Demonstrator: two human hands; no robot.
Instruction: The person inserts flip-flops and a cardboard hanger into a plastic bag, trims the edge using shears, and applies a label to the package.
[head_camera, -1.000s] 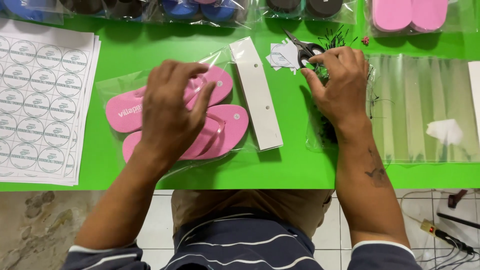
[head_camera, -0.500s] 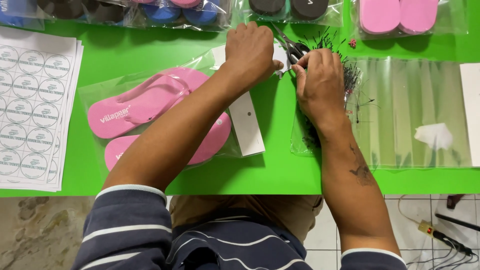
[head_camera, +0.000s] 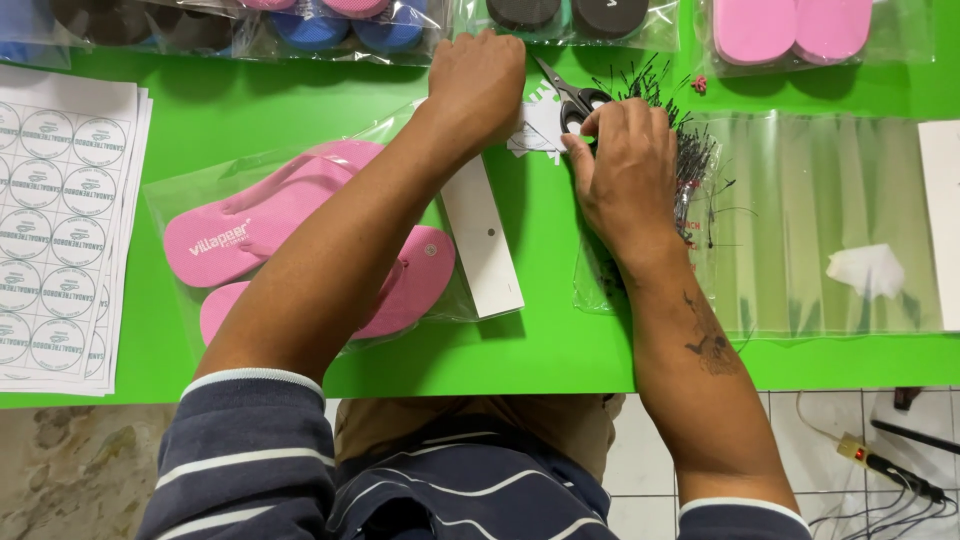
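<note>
I see the black-handled scissors (head_camera: 572, 98) lying flat on the green counter (head_camera: 300, 120), blades pointing up and left, handles half covered. Just right of them lies a loose heap of thin black plastic tag pins (head_camera: 690, 150), strands splayed every way. Small white paper tags (head_camera: 540, 128) lie touching the scissors, partly hidden.
</note>
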